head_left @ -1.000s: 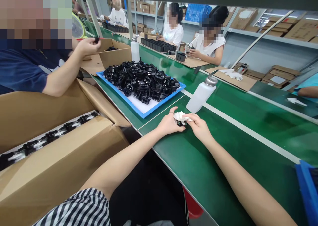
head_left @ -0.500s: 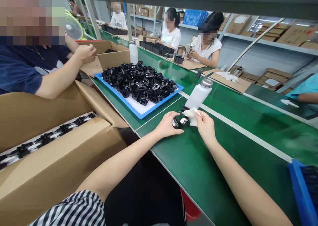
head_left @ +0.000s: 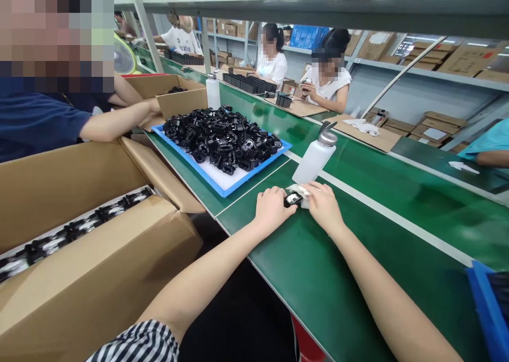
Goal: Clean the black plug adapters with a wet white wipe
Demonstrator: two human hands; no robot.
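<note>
On the green worktop (head_left: 358, 277), the left hand (head_left: 272, 209) curls its grip around a small black plastic part with a pale face (head_left: 292, 199), pinning it against the surface. The right hand (head_left: 324, 205) presses a crumpled white cloth (head_left: 299, 190) to the part's far side, fingers bunched on the cloth. Just beyond stands a white plastic dispenser bottle with a metal top (head_left: 315, 159), near enough that a quick sweep of the right hand could tip it. To the far left, a blue tray heaped with black plastic parts (head_left: 222, 134) sits well apart. The part is mostly covered, so its hold looks secure but may be slight; hard rubbing could flick it onto the belt.
</note>
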